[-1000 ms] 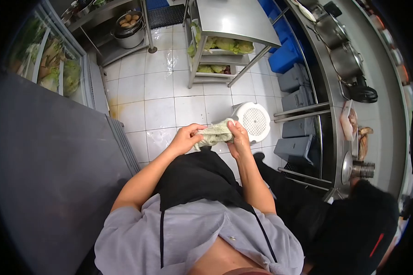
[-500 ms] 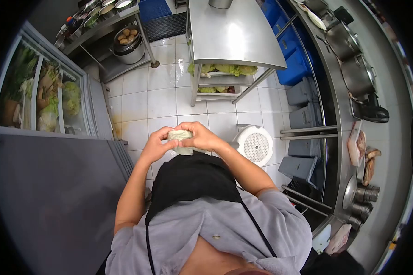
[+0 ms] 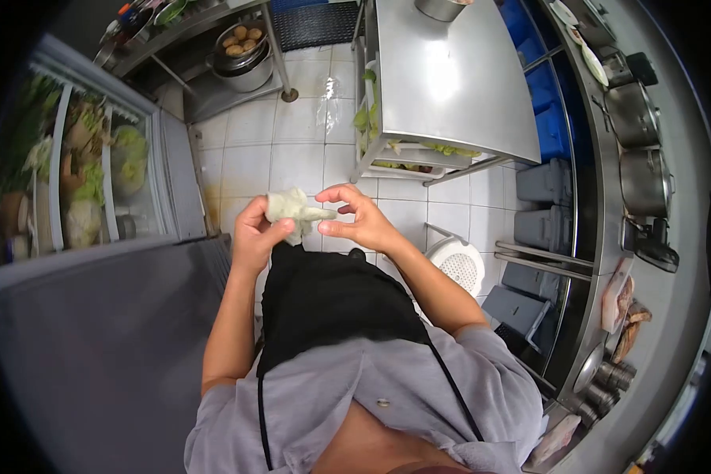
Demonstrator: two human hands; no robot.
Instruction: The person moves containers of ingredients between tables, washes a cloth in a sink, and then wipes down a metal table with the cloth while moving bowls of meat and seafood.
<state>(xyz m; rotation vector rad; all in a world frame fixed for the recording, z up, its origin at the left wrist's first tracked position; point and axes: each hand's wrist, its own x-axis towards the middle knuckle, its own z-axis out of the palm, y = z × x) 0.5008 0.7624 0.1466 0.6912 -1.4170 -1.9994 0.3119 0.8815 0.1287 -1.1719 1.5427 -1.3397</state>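
My left hand (image 3: 251, 237) pinches a pale whitish-green glove (image 3: 291, 207) between thumb and fingers, in front of the black apron (image 3: 332, 304). The glove looks thin and crumpled, and one narrow finger-like part sticks out to the right. Close to that tip is my right hand (image 3: 361, 223), with its thumb and fingers spread apart around it. I see no clear grip by the right hand, though it may brush the tip. Both hands are bare, held above the tiled floor.
To the left stands a glass-fronted fridge (image 3: 103, 154) with leafy vegetables inside. Ahead is a steel table (image 3: 450, 87) with lettuce on its lower shelves. A white perforated stool (image 3: 458, 265) stands right of my arm, near grey bins (image 3: 543, 183) beneath the counter with pots (image 3: 636, 114).
The right hand has let go of the bunched glove and opened toward the right. The left hand still holds the glove, now more unfolded. My view has turned slightly left.
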